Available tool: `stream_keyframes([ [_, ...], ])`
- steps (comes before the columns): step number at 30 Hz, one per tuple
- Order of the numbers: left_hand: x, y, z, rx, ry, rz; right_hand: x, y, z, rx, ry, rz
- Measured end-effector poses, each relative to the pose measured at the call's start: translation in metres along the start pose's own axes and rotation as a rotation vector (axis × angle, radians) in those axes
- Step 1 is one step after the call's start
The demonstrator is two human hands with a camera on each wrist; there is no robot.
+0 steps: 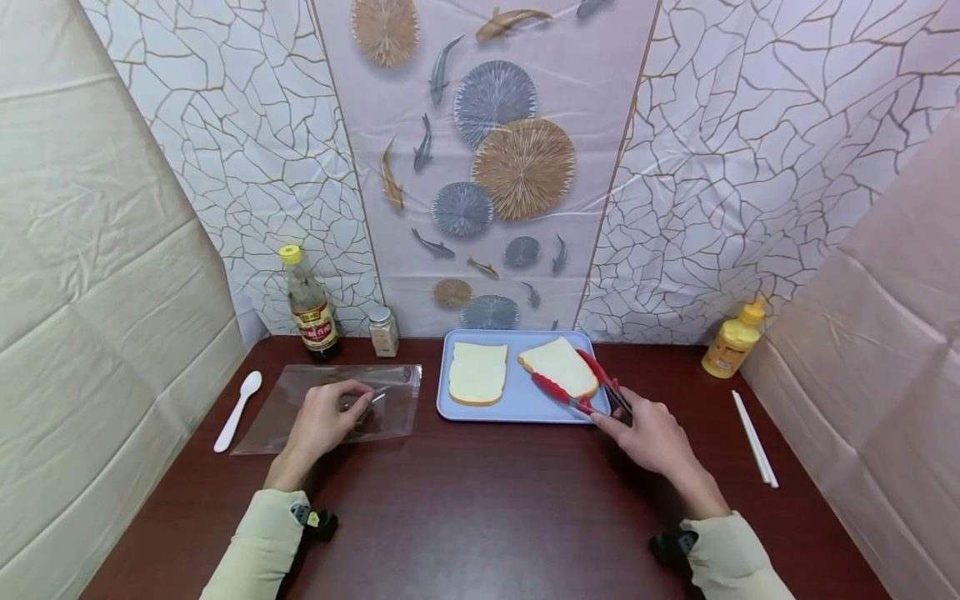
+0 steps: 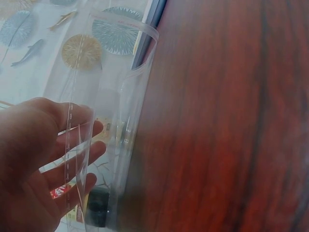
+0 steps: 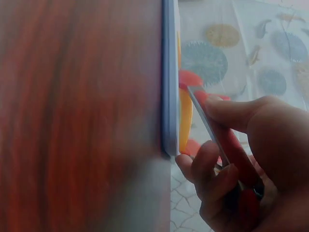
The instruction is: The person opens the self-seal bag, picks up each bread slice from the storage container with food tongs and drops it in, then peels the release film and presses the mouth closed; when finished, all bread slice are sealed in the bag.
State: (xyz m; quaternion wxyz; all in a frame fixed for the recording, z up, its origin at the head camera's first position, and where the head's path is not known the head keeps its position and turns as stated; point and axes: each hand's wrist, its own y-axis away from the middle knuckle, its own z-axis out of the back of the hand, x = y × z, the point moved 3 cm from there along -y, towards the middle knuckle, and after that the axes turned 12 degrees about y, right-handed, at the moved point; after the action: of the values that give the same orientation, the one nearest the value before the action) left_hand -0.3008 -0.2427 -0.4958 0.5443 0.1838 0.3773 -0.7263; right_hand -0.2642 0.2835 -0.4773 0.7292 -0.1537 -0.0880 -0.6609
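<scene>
My left hand [image 1: 347,406] lies on a clear plastic bag [image 1: 330,407] flat on the dark wooden table [image 1: 480,500], its fingers curled and pinching the film near the bag's mouth. In the left wrist view the fingers [image 2: 82,154] lie against the clear bag [image 2: 120,96]. My right hand [image 1: 622,415] grips red tongs [image 1: 581,385] whose arms straddle the right bread slice [image 1: 558,365] on a light blue tray [image 1: 517,404]. A second bread slice [image 1: 477,372] lies on the tray's left half. In the right wrist view the tongs [image 3: 207,121] reach over the tray edge [image 3: 169,96].
A white spoon [image 1: 238,410] lies left of the bag. A yellow-capped sauce bottle [image 1: 311,308] and a small jar [image 1: 383,332] stand at the back left. A yellow squeeze bottle [image 1: 735,337] stands at the back right, with white chopsticks [image 1: 754,437] in front of it. Covered walls enclose the table.
</scene>
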Motion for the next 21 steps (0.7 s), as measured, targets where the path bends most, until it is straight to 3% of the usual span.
stream_keyframes([
  [5,0.000,0.001,0.000,-0.006,0.002,-0.006,-0.005,0.000,0.006,0.009,0.035,-0.009],
  [12,-0.001,0.001,0.001,-0.037,-0.007,-0.028,-0.004,-0.001,0.012,-0.063,0.023,0.032],
  [21,-0.003,-0.001,0.000,-0.047,-0.001,-0.048,0.026,-0.003,0.007,-0.093,-0.051,0.146],
])
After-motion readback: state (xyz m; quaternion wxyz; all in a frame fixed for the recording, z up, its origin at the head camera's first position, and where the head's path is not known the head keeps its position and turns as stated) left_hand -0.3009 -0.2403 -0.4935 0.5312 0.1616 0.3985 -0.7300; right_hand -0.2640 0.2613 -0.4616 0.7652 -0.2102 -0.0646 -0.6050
